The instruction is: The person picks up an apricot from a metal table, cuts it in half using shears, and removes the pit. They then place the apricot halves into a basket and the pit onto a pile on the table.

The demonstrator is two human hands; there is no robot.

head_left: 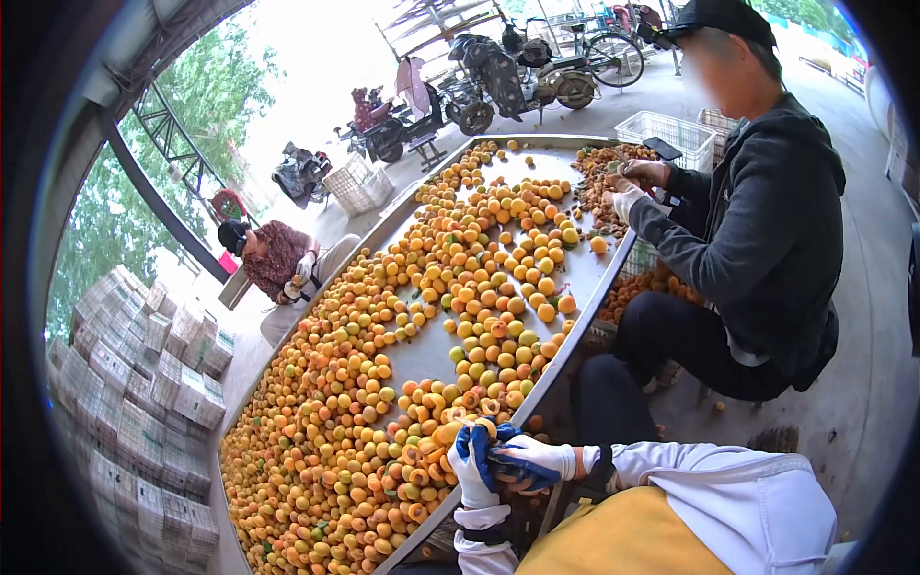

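Note:
Both of my hands wear white gloves with blue coated palms and meet at the table's near edge. Between the raised fingers of my left hand [473, 463] is a yellow-orange apricot [487, 427]. My right hand [535, 460] is curled close against the left one. Whether it holds anything is hidden by the fingers. Just beyond my hands, a few cut-open apricots [419, 476] lie among the whole ones. A broad heap of orange, yellow and greenish apricots [323, 388] covers much of the metal-topped table [424, 359].
Across the right corner sits a co-worker [747, 215] handling fruit beside a brownish pile [600, 180]; a phone [662, 149] lies near. Another person [277, 259] sits at the far left side. Stacked crates [144, 410] stand left. Scooters [517, 72] and white plastic crates [665, 136] are behind.

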